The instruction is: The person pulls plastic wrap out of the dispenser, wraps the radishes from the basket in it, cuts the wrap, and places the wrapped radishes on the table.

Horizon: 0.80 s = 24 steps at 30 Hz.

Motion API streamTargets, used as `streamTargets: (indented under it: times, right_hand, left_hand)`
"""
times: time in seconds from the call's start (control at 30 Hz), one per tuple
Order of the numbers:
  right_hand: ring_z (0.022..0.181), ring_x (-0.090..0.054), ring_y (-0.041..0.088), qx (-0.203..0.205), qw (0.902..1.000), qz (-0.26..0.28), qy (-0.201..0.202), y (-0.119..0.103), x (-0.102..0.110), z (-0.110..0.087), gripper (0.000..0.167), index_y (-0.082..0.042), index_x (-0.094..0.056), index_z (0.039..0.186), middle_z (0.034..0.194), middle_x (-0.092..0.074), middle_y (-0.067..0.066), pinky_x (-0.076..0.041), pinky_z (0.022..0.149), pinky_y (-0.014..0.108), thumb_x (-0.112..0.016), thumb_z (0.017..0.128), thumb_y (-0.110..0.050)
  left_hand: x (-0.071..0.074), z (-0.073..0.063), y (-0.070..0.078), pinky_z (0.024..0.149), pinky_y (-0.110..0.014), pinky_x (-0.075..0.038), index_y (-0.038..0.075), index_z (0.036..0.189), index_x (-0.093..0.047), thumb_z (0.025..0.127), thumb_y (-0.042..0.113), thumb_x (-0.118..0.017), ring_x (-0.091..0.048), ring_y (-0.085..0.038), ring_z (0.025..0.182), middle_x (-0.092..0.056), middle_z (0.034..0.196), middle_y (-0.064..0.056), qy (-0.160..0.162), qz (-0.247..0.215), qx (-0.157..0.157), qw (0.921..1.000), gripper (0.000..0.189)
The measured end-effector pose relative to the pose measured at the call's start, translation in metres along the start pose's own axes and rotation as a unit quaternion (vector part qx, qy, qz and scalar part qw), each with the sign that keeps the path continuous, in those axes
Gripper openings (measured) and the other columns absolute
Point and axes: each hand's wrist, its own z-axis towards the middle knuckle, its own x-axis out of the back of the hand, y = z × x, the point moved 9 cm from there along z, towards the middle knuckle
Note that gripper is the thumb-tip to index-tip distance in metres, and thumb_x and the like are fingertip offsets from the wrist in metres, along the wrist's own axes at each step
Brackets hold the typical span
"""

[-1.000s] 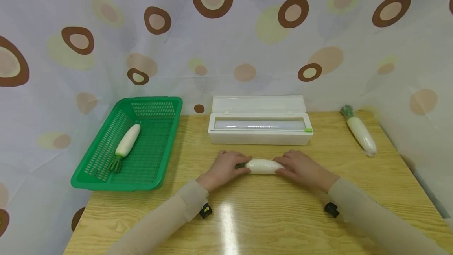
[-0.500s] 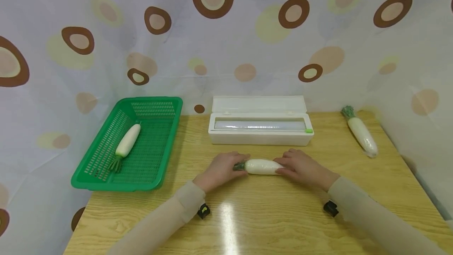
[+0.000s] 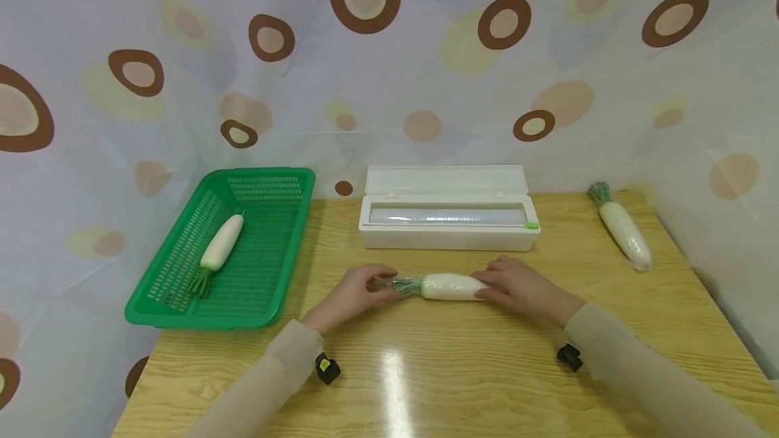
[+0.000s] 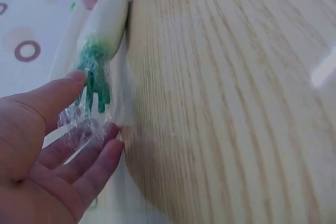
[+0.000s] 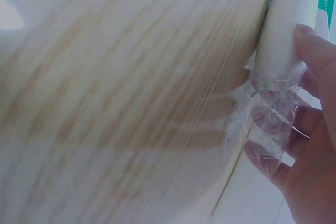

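Observation:
A daikon radish (image 3: 450, 287) in clear plastic wrap lies crosswise on the table, green stems (image 3: 406, 286) to the left. My right hand (image 3: 525, 293) grips its tip end; in the right wrist view the thumb lies on the white root and the fingers are behind loose film (image 5: 275, 114). My left hand (image 3: 348, 299) is at the stem end. In the left wrist view its thumb is beside the stems (image 4: 94, 85), and its spread, loosely bent fingers touch the crumpled wrap (image 4: 81, 129) past them without closing on it.
Behind the radish stands a white cling film box (image 3: 450, 238), lid raised, with a film roll (image 3: 447, 215) inside. A green basket (image 3: 280, 289) at the left holds an unwrapped daikon (image 3: 222, 243). Another wrapped daikon (image 3: 623, 232) lies at the table's (image 3: 487, 384) back right.
My left hand has slid left off the radish's body, past the stems to the film's end, uncovering the stems. The right hand and the radish have stayed in place.

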Motion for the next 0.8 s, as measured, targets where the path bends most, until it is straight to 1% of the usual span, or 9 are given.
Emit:
streamTargets:
  times: [0.17, 0.27, 0.37, 0.47, 0.57, 0.63, 0.7, 0.8]
  right_hand:
    - [0.094, -0.059, 0.015, -0.009, 0.9999, 0.000, -0.007, 0.0020, 0.0001, -0.0003, 0.036, -0.006, -0.073, 0.128, 0.103, -0.069, -0.003, -0.052, 0.083, 0.041, -0.067, 0.103, -0.031]
    - [0.095, -0.058, 0.014, -0.018, 0.9997, 0.005, -0.016, 0.0038, -0.0004, 0.0003, 0.037, -0.006, -0.073, 0.129, 0.104, -0.069, -0.003, -0.052, 0.085, 0.041, -0.066, 0.104, -0.032]
    - [0.095, -0.057, 0.015, -0.011, 0.9997, 0.009, -0.018, 0.0019, 0.0006, 0.0010, 0.037, -0.006, -0.073, 0.130, 0.104, -0.069, -0.004, -0.051, 0.085, 0.041, -0.066, 0.104, -0.032]
    - [0.095, -0.057, 0.016, 0.000, 0.9998, 0.009, -0.015, -0.0012, 0.0017, 0.0010, 0.036, -0.006, -0.073, 0.129, 0.104, -0.069, -0.003, -0.051, 0.084, 0.041, -0.067, 0.103, -0.030]
    - [0.094, -0.057, 0.016, 0.002, 0.9999, 0.009, -0.013, -0.0020, 0.0019, 0.0007, 0.035, -0.006, -0.073, 0.129, 0.103, -0.069, -0.003, -0.050, 0.084, 0.041, -0.067, 0.103, -0.029]
    - [0.094, -0.057, 0.016, 0.004, 0.9999, 0.008, -0.012, -0.0018, 0.0017, 0.0008, 0.034, -0.006, -0.073, 0.128, 0.103, -0.069, -0.003, -0.050, 0.084, 0.041, -0.067, 0.103, -0.029]
    - [0.094, -0.057, 0.015, 0.004, 0.9999, 0.007, -0.012, -0.0015, 0.0014, 0.0011, 0.034, -0.006, -0.073, 0.127, 0.102, -0.068, -0.004, -0.050, 0.083, 0.041, -0.067, 0.103, -0.029]
    - [0.093, -0.057, 0.015, 0.007, 0.9999, 0.006, -0.010, -0.0008, 0.0008, 0.0017, 0.034, -0.006, -0.074, 0.127, 0.101, -0.068, -0.004, -0.051, 0.083, 0.041, -0.067, 0.103, -0.029]
  left_hand:
    - [0.0048, -0.0049, -0.0091, 0.092, -0.039, -0.058, 0.007, 0.133, -0.068, 0.098, 0.022, -0.076, -0.069, -0.024, 0.108, -0.070, 0.130, -0.009, 0.011, -0.035, 0.026, 0.9990, 0.039]
    - [0.0058, -0.0055, -0.0095, 0.087, -0.036, -0.059, 0.007, 0.130, -0.068, 0.098, 0.022, -0.076, -0.070, -0.023, 0.104, -0.071, 0.128, -0.009, 0.016, -0.043, 0.029, 0.9985, 0.036]
    - [0.0054, -0.0051, -0.0097, 0.084, -0.033, -0.059, 0.008, 0.129, -0.068, 0.098, 0.020, -0.075, -0.070, -0.022, 0.103, -0.071, 0.127, -0.010, 0.019, -0.041, 0.027, 0.9986, 0.034]
    - [0.0052, -0.0058, -0.0105, 0.082, -0.033, -0.059, 0.007, 0.128, -0.068, 0.098, 0.018, -0.075, -0.070, -0.023, 0.103, -0.071, 0.125, -0.011, 0.027, -0.050, 0.031, 0.9979, 0.032]
    - [0.0067, -0.0073, -0.0114, 0.082, -0.034, -0.059, 0.006, 0.121, -0.066, 0.097, 0.015, -0.077, -0.070, -0.023, 0.101, -0.070, 0.119, -0.010, 0.053, -0.066, 0.037, 0.9957, 0.028]
    - [0.0073, -0.0082, -0.0104, 0.082, -0.033, -0.059, 0.007, 0.113, -0.066, 0.097, 0.014, -0.077, -0.070, -0.021, 0.098, -0.070, 0.112, -0.008, 0.069, -0.071, 0.033, 0.9946, 0.021]
    - [0.0061, -0.0087, -0.0094, 0.081, -0.032, -0.058, 0.008, 0.107, -0.068, 0.097, 0.014, -0.076, -0.069, -0.018, 0.094, -0.071, 0.105, -0.005, 0.076, -0.065, 0.029, 0.9946, 0.014]
    - [0.0030, -0.0090, -0.0089, 0.078, -0.029, -0.056, 0.009, 0.102, -0.073, 0.099, 0.013, -0.074, -0.068, -0.015, 0.090, -0.073, 0.098, -0.002, 0.075, -0.061, 0.029, 0.9949, 0.005]
